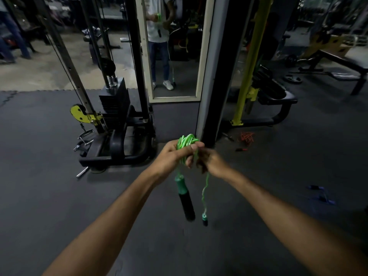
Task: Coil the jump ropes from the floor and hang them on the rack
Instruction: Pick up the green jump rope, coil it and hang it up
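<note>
Forearms, bare, extended over dark rubber floor (pixel 49 196). Left hand (pixel 175 154): fingers curled tight around coiled green jump rope (pixel 187 141), held mid-air. Right hand (pixel 212 161): touching the coil, pinching a loose strand. Two black-and-green handles (pixel 185 198) dangle below. Orange jump rope (pixel 247 138) and blue jump rope (pixel 320 194) lie on floor, right. Mirror (pixel 173 48) ahead.
</note>
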